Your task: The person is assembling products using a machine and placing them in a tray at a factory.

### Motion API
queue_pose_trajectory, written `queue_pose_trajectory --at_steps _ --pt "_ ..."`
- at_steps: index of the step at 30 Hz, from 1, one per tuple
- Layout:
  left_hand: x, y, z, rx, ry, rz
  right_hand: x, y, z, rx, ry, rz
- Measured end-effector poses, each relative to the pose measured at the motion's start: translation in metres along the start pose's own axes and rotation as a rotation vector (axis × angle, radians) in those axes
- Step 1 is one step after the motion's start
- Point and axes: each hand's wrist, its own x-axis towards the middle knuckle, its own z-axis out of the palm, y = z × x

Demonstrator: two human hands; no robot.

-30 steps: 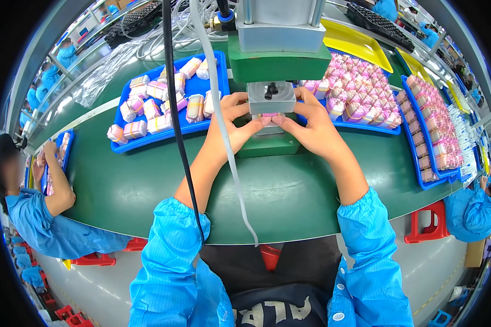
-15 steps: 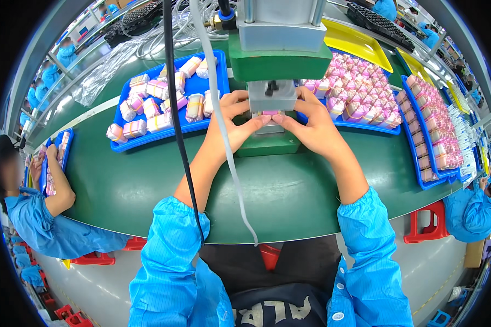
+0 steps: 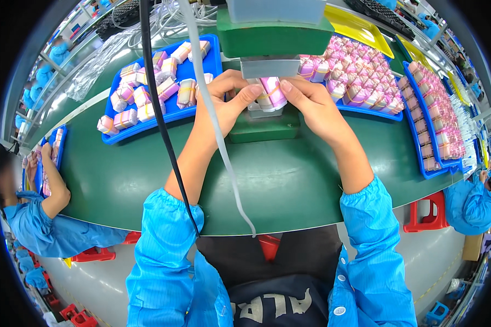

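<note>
Now the wrapped bundle (image 3: 273,94) is tipping its banded face out at the front of the press (image 3: 275,38), where only an edge was peeking; left hand (image 3: 226,102) and right hand (image 3: 315,107) are pinching it between them, so it's apparently coming clear.

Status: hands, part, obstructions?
Left hand, right hand holding pink-and-white wrapped bundle. Bundle tilted, between both hands. Black cable, pale grey tube cross left forearm in view.

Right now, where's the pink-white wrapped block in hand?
Head view, upper middle: the pink-white wrapped block is held between left hand and right hand, just below the grey metal press block.
</note>
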Motion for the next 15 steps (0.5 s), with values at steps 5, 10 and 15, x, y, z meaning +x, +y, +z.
queue_pose_trajectory --at_steps 5,10,15 --pt "-0.001 -0.003 0.004 -0.044 0.0 -0.098 -0.001 -0.003 0.004 0.147 0.008 0.111" --pt "-0.002 0.012 0.006 -0.218 -0.024 -0.226 0.001 -0.004 0.004 0.244 0.064 0.108" --pt "-0.003 0.016 0.005 -0.208 -0.147 -0.246 0.0 -0.006 0.01 0.171 0.064 0.09"
